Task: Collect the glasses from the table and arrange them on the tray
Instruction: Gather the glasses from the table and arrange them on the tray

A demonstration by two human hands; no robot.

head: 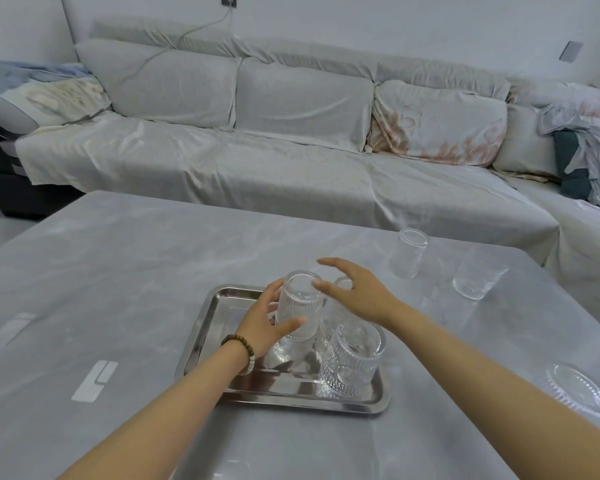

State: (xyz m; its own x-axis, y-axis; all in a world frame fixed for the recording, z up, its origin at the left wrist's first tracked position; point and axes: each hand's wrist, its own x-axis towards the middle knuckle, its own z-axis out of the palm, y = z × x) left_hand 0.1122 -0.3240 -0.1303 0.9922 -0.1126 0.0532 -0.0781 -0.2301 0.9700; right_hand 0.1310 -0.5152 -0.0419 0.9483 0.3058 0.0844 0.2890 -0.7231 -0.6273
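Steel tray [201,344] bearing inverted ribbed glasses [355,358]; beyond its right side, two clear glasses [409,254] upright on the tabletop [118,258].

Three ribbed glasses [355,358] crowd the steel tray's [201,337] right and middle; its left strip lies bare. Two glasses [409,252] and a glass dish [577,389] stand on the counter's [136,258] right; its left is open.

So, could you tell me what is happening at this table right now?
A person is gathering ribbed glasses onto a steel tray. The left hand grips one upside-down glass on the tray, while the right hand hovers open just above it. Another inverted glass stands at the tray's near right, with a third partly hidden between them. Three glasses remain on the table: two at the far right and one near the right edge.
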